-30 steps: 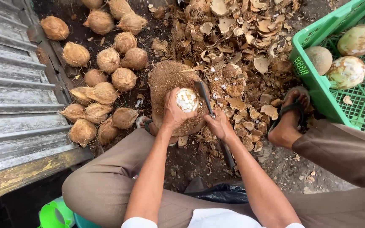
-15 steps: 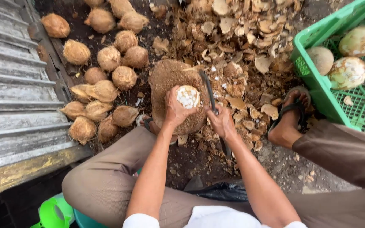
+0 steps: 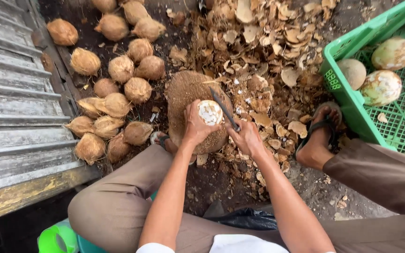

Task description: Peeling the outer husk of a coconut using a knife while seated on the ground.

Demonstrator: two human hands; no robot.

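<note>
White, half-peeled coconut (image 3: 210, 112) sits on the round wood block (image 3: 186, 91), clamped by left hand (image 3: 194, 127). Right hand (image 3: 245, 137) grips the knife (image 3: 225, 109), blade just beside left fingers; a slip off the curved shell likely cuts them.

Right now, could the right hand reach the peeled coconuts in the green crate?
Probably yes, with a stretch. The right hand grips a knife at the chopping block. The crate sits open-topped to its right, past the sandalled foot, and nothing covers the coconuts.
</note>
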